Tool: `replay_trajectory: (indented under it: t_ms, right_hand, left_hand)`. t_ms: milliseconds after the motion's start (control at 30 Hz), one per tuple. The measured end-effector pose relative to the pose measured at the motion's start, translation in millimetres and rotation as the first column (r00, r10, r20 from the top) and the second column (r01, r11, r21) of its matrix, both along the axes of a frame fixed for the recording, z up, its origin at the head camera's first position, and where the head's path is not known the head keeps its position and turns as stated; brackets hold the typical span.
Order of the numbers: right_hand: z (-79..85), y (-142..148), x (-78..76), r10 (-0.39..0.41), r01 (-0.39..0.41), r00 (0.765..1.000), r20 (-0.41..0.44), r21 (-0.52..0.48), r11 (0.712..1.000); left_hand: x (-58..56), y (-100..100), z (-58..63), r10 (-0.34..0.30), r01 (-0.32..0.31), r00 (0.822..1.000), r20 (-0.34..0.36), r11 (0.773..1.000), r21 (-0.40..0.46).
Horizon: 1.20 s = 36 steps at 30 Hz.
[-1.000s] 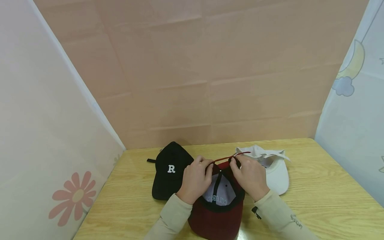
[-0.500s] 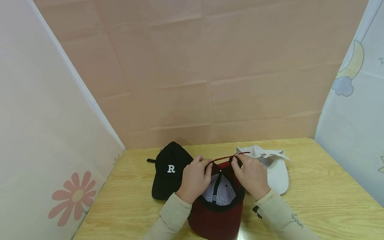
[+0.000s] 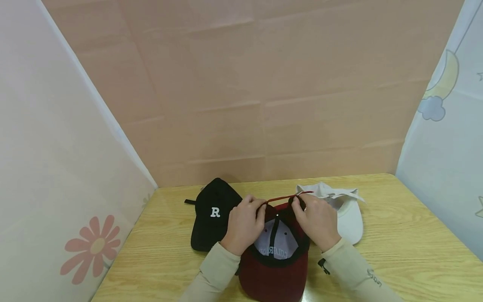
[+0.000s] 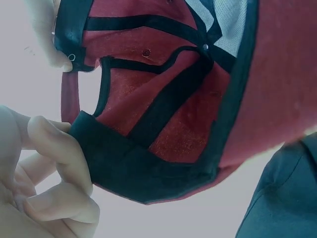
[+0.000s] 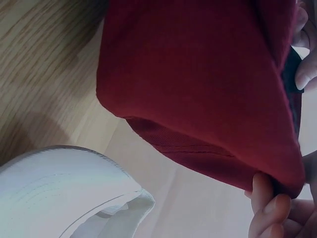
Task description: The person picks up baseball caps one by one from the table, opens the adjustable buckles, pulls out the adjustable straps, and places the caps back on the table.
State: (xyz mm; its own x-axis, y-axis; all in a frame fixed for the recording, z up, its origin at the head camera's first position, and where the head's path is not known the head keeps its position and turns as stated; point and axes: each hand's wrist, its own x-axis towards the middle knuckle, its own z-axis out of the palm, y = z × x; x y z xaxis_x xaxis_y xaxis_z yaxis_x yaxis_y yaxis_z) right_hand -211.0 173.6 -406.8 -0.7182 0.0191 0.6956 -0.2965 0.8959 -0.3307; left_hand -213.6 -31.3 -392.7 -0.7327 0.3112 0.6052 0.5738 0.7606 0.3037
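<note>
A dark red baseball cap (image 3: pixel 275 277) is held crown-away, its brim toward me and its inside facing up, with black tape and mirrored lettering on a pale panel. My left hand (image 3: pixel 244 224) pinches the left side of its back opening. On the other side, my right hand (image 3: pixel 318 220) grips the edge near a small pale buckle. Between the hands runs the thin red strap (image 3: pixel 281 198), its free end sticking out past the right fingers. In the left wrist view, the strap (image 4: pixel 70 99) spans the gap between both hands' fingertips.
A black cap (image 3: pixel 211 230) with a white letter R stands left of my left hand. Behind my right hand lies a white cap (image 3: pixel 351 222) with its strap up. A small black clip-like item (image 3: pixel 323 266) shows beside the right sleeve. All are on a wooden table (image 3: pixel 407 251).
The red cap's brim and crown have shifted slightly to the right. Both hands keep their hold and have barely moved.
</note>
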Motion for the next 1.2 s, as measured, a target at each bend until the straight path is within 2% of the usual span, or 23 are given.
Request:
replay_trajectory:
  t_ms: [600, 833, 1200]
  right_hand:
    - [-0.9, 3.6, -0.5, -0.024, 0.024, 1.0, 0.019, 0.0, 1.0]
    - [0.6, 5.8, -1.1, -0.033, 0.033, 0.999, 0.001, 0.003, 0.999]
    - [0.9, 8.7, -2.7, -0.048, 0.048, 0.999, 0.026, -0.01, 0.999]
  left_hand:
    - [-0.4, -0.7, 0.0, 0.004, -0.004, 1.0, 0.011, 1.0, 0.012]
    - [0.0, -1.3, 1.6, 0.011, -0.012, 1.0, 0.007, 1.0, 0.013]
    - [1.7, -1.2, 1.9, 0.066, -0.065, 0.998, -0.005, 0.997, 0.033]
